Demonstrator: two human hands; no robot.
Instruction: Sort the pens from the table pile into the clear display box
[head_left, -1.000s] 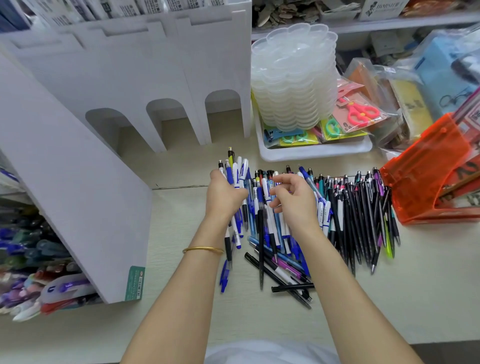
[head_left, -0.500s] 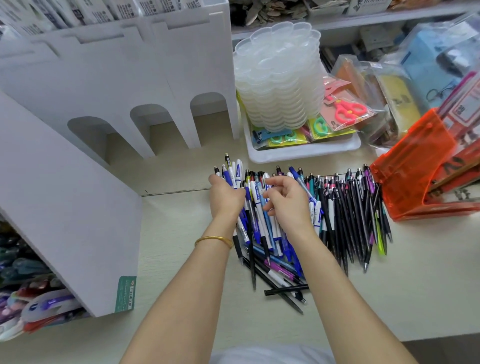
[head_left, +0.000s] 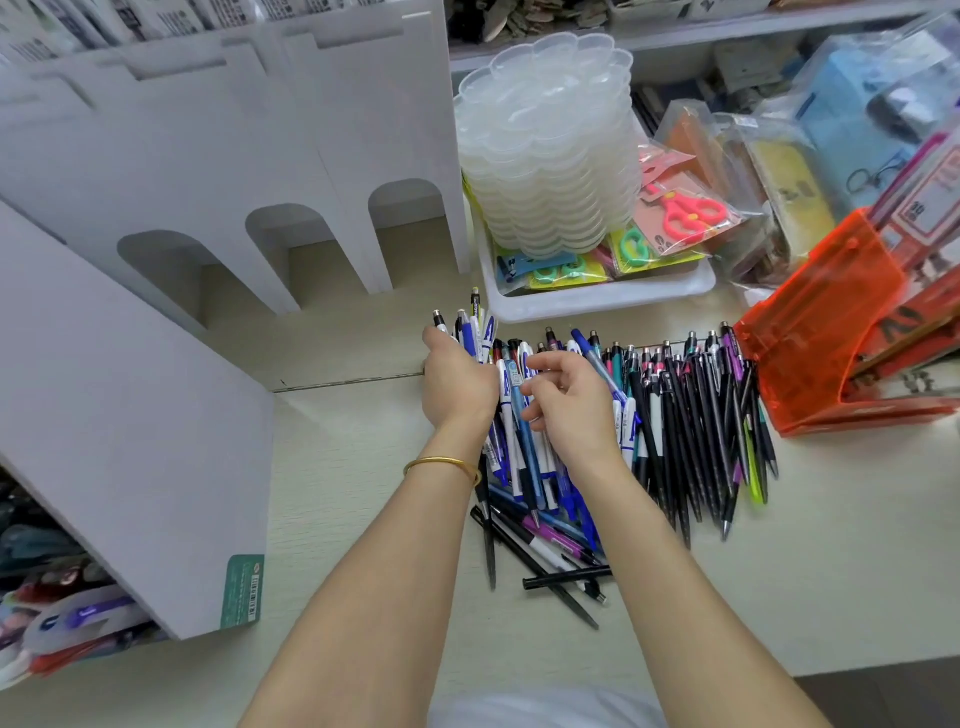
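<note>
Head-cam view, looking down past two bare forearms. The biggest thing is a pale wood-grain bench (head_left: 363, 519) that fills the shot. Tall white foam-board display racks (head_left: 130, 415) w/ arched cut-outs stand along its left & rear. At far right an orange see-through plastic case (head_left: 821, 322) sits on the bench. I can't pick out a colourless display box anywhere. The orange case may be the target, but that's only my guess.

In the centre is a loose pile of ballpoint pens (head_left: 691, 415) in black, blue, white & purple, lying on the bench between racks & orange case. Most lie parallel, long axis running away from the camera, clicker ends on the far side. A few at the near edge lie crosswise.

The left hand (head_left: 457, 384) is at the pile's left edge, fingers wrapped round a bundle of blue-and-white pens (head_left: 480, 332). Their tops stick out past the knuckles, on the same axis as the pile.

The right hand (head_left: 576, 415) hovers just right of it, over the pile's left part. Its fingers are curled, tips beside a light-blue pen (head_left: 525, 457). I can't tell if it's pinching a pen or holding nothing. I judge this hand nearer for the next pick. The pens lie under it & on to its right, so I'd close across their width, then pass left.

Smallest item: a thin gold bangle (head_left: 441, 462) on the left wrist.
</note>
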